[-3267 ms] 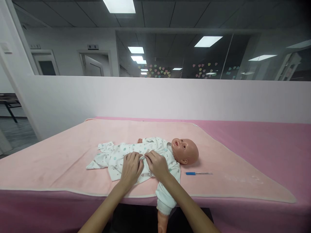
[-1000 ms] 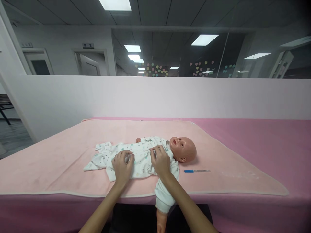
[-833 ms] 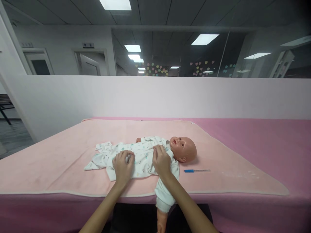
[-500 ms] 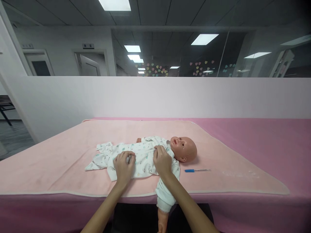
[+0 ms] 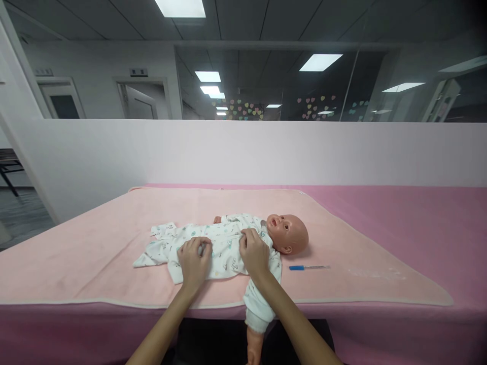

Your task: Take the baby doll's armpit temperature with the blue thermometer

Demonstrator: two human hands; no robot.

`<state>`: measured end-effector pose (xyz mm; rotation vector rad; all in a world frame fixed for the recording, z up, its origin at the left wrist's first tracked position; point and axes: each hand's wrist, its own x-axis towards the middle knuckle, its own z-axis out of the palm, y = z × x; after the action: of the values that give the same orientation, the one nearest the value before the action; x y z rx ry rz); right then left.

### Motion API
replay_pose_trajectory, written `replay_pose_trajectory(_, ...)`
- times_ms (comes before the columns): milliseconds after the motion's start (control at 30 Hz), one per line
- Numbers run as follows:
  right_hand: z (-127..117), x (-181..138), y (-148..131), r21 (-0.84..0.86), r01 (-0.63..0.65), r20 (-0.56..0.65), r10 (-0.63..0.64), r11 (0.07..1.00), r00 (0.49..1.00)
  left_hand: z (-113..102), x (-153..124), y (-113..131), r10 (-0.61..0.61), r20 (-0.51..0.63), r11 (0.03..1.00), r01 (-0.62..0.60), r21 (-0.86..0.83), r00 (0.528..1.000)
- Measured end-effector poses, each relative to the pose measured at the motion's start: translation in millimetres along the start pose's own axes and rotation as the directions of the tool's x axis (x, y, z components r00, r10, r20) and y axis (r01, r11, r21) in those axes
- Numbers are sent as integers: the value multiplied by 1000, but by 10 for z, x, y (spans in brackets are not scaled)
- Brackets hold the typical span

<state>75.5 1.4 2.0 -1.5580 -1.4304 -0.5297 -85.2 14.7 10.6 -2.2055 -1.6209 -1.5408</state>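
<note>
A baby doll (image 5: pixel 287 234) lies on its back, its bald head to the right. It wears a white printed baby outfit (image 5: pixel 224 246), loose at the leg end. Its near arm hangs over the table's front edge in a white sleeve (image 5: pixel 258 306). My left hand (image 5: pixel 195 263) rests on the lower front of the outfit, fingers curled and pinching its cloth. On the chest, my right hand (image 5: pixel 254 253) has thumb and fingers closed on the cloth near the front opening. The exact pinch points are partly hidden by my fingers.
A peach blanket (image 5: pixel 95 243) lies under the doll on a pink-covered table (image 5: pixel 418 228). Right of the doll's shoulder lies a thin clear stick with a blue end (image 5: pixel 299 267), like a thermometer. A low white wall (image 5: pixel 266 152) stands behind.
</note>
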Motion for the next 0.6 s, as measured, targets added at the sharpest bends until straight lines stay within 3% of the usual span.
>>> replay_pose_trajectory(600, -17, 4, -4, -3, -23, 34, 23, 1000, 999, 7, -3, 1, -38, 4, 999, 38, -18, 999)
